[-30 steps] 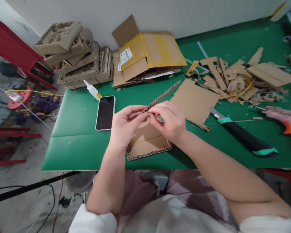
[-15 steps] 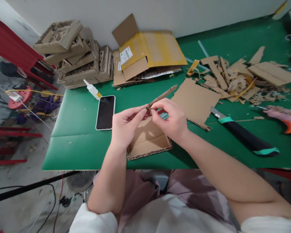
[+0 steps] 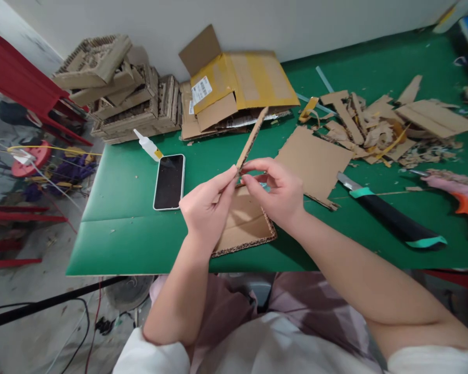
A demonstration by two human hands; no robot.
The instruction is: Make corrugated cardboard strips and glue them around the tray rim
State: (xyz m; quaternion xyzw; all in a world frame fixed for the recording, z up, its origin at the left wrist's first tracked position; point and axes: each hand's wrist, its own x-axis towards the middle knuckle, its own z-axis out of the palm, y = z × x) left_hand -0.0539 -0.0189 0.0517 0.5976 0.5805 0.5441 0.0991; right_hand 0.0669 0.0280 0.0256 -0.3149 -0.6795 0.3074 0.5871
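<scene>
My left hand (image 3: 210, 200) is closed, pinching the lower end of a narrow corrugated cardboard strip (image 3: 252, 137) between thumb and fingers. The strip slants up and away to the right. Right beside that pinch is my right hand (image 3: 278, 189), its thumb and forefinger curled with a gap between them; whether a fingertip touches the strip is hard to tell. Under both hands a shallow cardboard tray (image 3: 244, 226) with corrugated edging lies on the green table (image 3: 113, 239). A small teal item (image 3: 263, 185) shows partly behind my right fingers.
Left of my hands lie a phone (image 3: 169, 182) and a white glue bottle (image 3: 148, 145). A utility knife (image 3: 393, 215), a flat cardboard sheet (image 3: 314, 161), scraps (image 3: 374, 124) and a pink glue gun (image 3: 448, 189) are to the right. Stacked cardboard trays (image 3: 120, 98) and a carton (image 3: 253, 78) stand behind.
The cardboard strip has swung to a steeper angle, its far end moving left and up. My right thumb and forefinger have parted from their pinch on it, while my left hand keeps hold.
</scene>
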